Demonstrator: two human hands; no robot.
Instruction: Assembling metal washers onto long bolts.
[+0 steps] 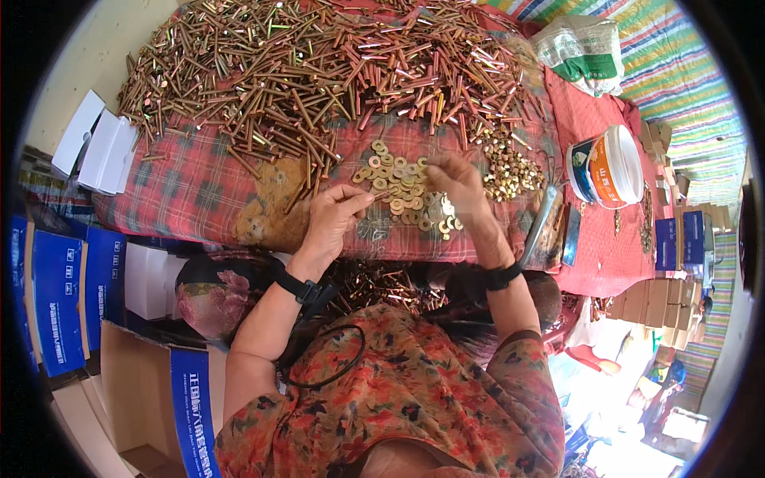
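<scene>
Blue cardboard boxes stood at far left, beside a counter draped in red plaid cloth with long copper-coloured bolts heaped along its back. Near the middle, the left hand pinched thumb against fingertips on a slim metal piece, just beside spread brass-coloured flat washers; the right hand, blurred, curled over their right side, its hold impossible to tell. Farther right sat piled golden nuts, then a white plastic bucket.
</scene>
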